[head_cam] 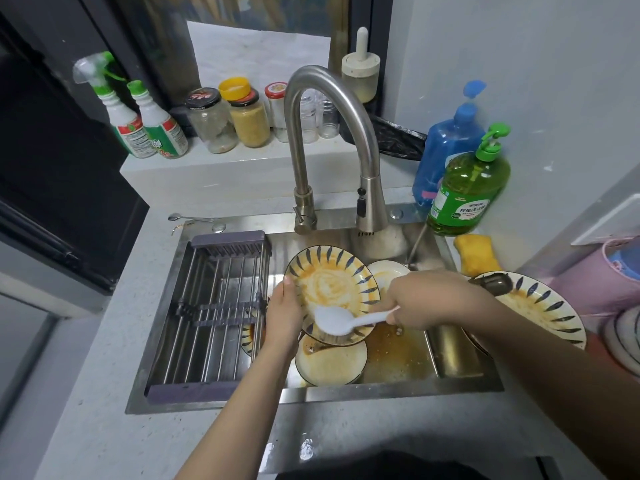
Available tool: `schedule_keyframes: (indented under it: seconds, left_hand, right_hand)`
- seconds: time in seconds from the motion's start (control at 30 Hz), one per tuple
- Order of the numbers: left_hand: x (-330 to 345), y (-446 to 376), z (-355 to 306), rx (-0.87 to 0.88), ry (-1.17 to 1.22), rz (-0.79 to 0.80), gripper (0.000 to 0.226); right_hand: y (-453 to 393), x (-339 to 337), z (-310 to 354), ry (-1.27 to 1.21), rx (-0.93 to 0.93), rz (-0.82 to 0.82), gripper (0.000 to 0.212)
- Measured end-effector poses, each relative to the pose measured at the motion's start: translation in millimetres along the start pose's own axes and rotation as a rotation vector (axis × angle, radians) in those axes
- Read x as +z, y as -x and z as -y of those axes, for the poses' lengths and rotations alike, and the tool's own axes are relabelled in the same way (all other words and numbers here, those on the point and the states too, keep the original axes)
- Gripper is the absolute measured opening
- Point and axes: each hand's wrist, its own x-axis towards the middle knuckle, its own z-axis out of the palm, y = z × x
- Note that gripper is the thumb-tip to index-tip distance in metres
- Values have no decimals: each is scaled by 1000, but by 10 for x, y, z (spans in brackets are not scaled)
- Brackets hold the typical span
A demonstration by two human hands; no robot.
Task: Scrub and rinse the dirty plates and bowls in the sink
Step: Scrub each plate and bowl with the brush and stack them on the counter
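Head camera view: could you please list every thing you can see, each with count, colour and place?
Blue-and-yellow patterned ceramic plate: 1, orange-stained, held tilted over the sink.
White plastic dish brush: 1, on that plate's lower edge.
Steel sink: 1, silver, centre.
Dirty dishes in the basin: at least 3, cream, orange-stained.
Patterned plate on the right: 1, on the sink's right edge.
Metal drying rack: 1, grey, sink's left side.
Curved steel faucet: 1, behind the basin.
Yellow sponge: 1, right counter.
Soap pump bottles: 2, green and blue, right rear.
Spray bottles: 2, white-green, left ledge.
Jars: several, ledge.
Left hand: holds plate.
Right hand: grips brush.
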Motion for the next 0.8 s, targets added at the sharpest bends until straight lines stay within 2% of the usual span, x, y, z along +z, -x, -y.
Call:
schedule_keyframes:
  seconds: [0.1, 0.2, 0.27, 0.33, 0.5, 0.6, 0.67, 0.8]
  left_hand:
    - [28, 32, -55, -87, 98, 57, 42]
    - [37, 34, -58, -193, 226, 135, 50]
    - [30, 11, -20, -218, 243, 110, 51]
    - [8, -20, 21, -222, 246, 65, 53]
    - [-7, 21, 24, -173, 179, 85, 54]
    - [-2, 38, -24, -202, 179, 150, 58]
    - [34, 24, -29, -240, 246, 191, 58]
    - [45, -10, 10, -260, 302, 174, 60]
  right_hand:
    - [-97, 10, 9, -99, 46, -138, 36]
    - [-229, 32, -21, -53, 174, -227, 41]
    - [-238, 21, -56, -5, 256, -174, 40]
    - [-165, 20, -78, 58, 249, -99, 38]
    - [-6, -9, -75, 14, 49, 90, 33]
    - [-133, 64, -25, -162, 105, -89, 33]
    - [-199, 78, -37, -154, 183, -195, 34]
    - [-90, -42, -91, 20, 218, -110, 33]
